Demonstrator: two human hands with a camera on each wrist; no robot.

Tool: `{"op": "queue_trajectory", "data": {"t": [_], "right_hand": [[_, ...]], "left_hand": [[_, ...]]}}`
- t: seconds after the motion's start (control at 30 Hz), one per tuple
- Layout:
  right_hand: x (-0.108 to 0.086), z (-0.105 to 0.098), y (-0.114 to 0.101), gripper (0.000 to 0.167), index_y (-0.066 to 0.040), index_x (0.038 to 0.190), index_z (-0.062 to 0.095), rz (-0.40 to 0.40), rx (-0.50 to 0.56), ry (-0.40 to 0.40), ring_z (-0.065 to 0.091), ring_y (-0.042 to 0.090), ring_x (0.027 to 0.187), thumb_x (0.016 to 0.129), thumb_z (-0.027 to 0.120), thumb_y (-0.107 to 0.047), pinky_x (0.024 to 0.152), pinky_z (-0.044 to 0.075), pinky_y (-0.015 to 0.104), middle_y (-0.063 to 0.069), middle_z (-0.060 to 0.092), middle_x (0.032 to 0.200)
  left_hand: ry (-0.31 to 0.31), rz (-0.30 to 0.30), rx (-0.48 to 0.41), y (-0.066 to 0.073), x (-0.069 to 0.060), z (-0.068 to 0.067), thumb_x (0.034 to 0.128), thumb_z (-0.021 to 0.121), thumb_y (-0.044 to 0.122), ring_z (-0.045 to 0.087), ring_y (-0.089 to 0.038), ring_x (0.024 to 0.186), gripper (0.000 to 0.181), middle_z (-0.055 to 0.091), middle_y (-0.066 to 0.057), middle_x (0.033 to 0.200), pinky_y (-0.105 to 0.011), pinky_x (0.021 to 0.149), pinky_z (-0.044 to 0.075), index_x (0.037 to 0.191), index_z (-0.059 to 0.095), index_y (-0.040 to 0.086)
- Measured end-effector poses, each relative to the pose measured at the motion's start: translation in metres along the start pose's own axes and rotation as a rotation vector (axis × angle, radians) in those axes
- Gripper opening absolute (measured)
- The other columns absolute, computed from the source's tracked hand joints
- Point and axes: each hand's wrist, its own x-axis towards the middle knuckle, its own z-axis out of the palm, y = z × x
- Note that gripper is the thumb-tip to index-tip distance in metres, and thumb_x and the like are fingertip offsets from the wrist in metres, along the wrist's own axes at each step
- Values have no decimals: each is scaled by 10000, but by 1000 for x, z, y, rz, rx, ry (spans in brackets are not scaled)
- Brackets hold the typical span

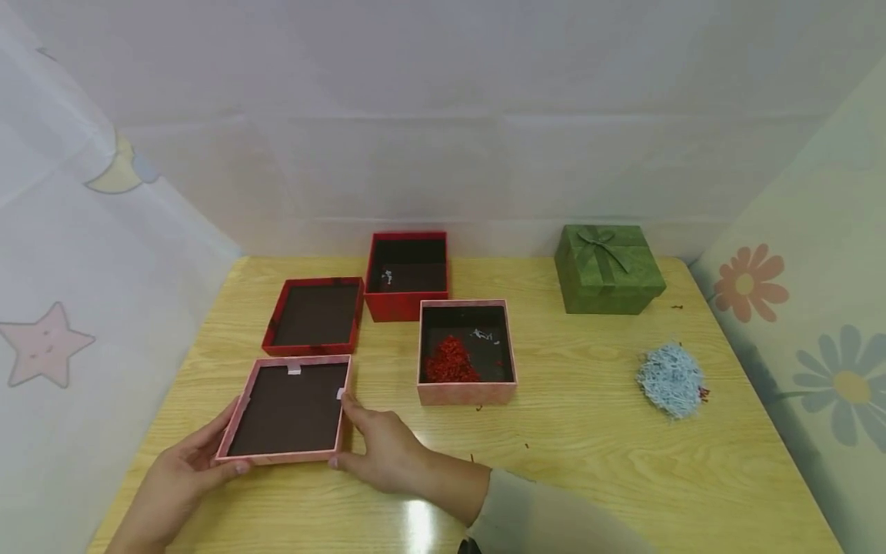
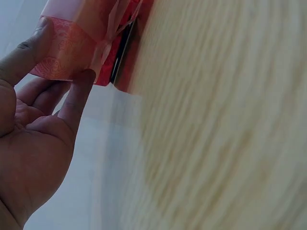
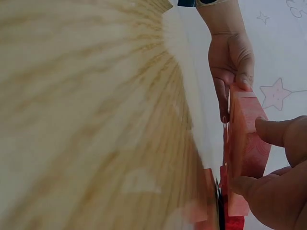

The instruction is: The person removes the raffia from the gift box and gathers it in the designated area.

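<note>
Both hands grip a shallow pink box lid, its dark inside facing up, at the front left of the table. My left hand holds its left side and near corner, with the thumb on the near edge. At the right side, my right hand pinches the rim between thumb and fingers. The wrist views show the lid raised off the wood, with a pink ribbon on its underside. Right of the lid stands an open pink box containing red paper shreds and a few pale strands.
Behind the pink lid lies a red lid, inside up. An open red box stands at the back. To the right are a closed green gift box with a bow and a heap of light blue paper shreds. Curtains surround the table.
</note>
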Motion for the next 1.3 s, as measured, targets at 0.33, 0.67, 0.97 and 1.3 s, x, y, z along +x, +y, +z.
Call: {"op": "queue_trajectory", "data": {"t": [0.33, 0.67, 0.97, 1.3], "right_hand": [[10, 2, 2, 891, -104, 1647, 281, 32, -67, -62, 560, 81, 1289, 962, 745, -438, 1045, 485, 193, 7, 367, 1622], [16, 2, 0, 857, -99, 1631, 333, 57, -151, -114, 570, 109, 1288, 947, 764, -384, 1043, 475, 173, 6, 397, 1608], [16, -6, 3, 864, -151, 1646, 308, 63, -114, -164, 530, 97, 1338, 955, 740, -439, 1081, 455, 201, -28, 420, 1600], [10, -23, 7, 852, -271, 1661, 271, 61, -33, -157, 470, 114, 1410, 966, 708, -495, 1153, 412, 279, -47, 470, 1569]], "left_hand": [[-42, -166, 206, -6, 12, -8, 862, 849, 419, 441, 205, 1182, 989, 293, -147, 1666, -72, 889, 490, 1653, 281, 246], [-66, -152, 124, -5, 18, -8, 833, 886, 326, 523, 117, 1202, 1057, 296, -168, 1658, -181, 892, 565, 1663, 244, 202], [-71, -143, 188, 1, 16, -8, 836, 881, 361, 488, 136, 1199, 1094, 306, -192, 1655, -132, 888, 530, 1673, 200, 176], [-57, -94, 288, 12, 12, -10, 889, 835, 399, 333, -521, 1435, 1094, 255, -264, 1661, -60, 856, 481, 1686, 108, 213]]}}
